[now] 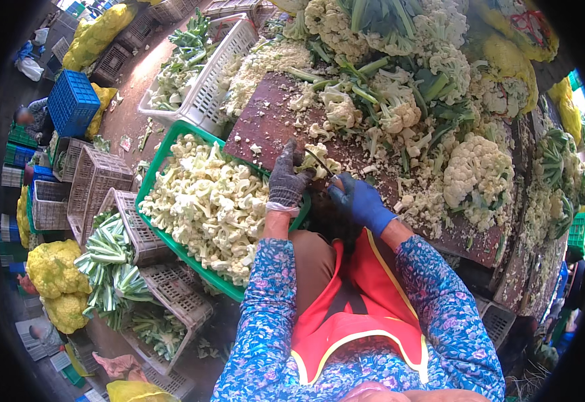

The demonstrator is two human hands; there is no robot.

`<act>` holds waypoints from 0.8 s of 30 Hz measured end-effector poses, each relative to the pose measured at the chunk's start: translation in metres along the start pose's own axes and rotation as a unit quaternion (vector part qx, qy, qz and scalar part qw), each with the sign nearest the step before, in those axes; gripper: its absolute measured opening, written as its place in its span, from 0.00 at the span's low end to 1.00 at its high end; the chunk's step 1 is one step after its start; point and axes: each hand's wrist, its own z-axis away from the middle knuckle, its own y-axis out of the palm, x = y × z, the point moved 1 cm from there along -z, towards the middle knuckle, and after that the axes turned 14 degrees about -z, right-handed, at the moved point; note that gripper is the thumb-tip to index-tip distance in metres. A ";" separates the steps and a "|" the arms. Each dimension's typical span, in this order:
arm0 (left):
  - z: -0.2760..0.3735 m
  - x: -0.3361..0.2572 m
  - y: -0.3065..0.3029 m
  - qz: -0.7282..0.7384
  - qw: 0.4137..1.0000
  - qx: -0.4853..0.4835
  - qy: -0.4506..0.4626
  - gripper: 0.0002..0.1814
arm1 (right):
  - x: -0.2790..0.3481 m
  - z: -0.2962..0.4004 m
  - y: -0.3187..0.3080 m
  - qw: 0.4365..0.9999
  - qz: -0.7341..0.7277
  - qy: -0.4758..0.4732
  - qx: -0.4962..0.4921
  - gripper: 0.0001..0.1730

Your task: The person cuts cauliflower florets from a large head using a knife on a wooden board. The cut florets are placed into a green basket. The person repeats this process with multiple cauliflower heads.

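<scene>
My left hand (288, 173), in a grey knitted glove, holds a small piece of cauliflower (317, 157) over the near edge of a reddish-brown board (267, 113). My right hand (365, 198), in a blue glove, grips a knife (322, 165) by its handle. The thin, dark blade lies against the cauliflower piece. Just left of my hands, a green crate (192, 274) is heaped with cut cauliflower florets (212, 201). Leafy cauliflower pieces (342, 105) and pale crumbs lie on the board, and a large cauliflower head (478, 173) sits to the right.
A white perforated crate (217, 75) with leaves and stalks stands behind the green one. To the left are grey crates (96, 186), cut leaf stalks (116, 256), a yellow net sack (59, 281) and a blue crate (73, 103). Another person (36, 118) is at the far left.
</scene>
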 end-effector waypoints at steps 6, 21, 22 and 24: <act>0.001 -0.007 -0.014 -0.081 0.995 0.019 -0.061 0.49 | -0.004 -0.001 0.016 1.000 0.001 0.016 0.017 0.22; 0.001 -0.041 -0.024 -0.236 0.962 0.067 0.120 0.40 | 0.011 -0.004 -0.016 0.994 0.029 0.027 0.100 0.19; 0.003 -0.043 -0.026 -0.226 0.964 0.080 0.116 0.38 | 0.011 -0.005 -0.018 0.994 0.057 0.026 0.089 0.19; 0.004 -0.038 -0.023 -0.212 0.964 0.060 0.147 0.37 | 0.010 -0.004 -0.022 0.991 0.116 0.024 0.065 0.19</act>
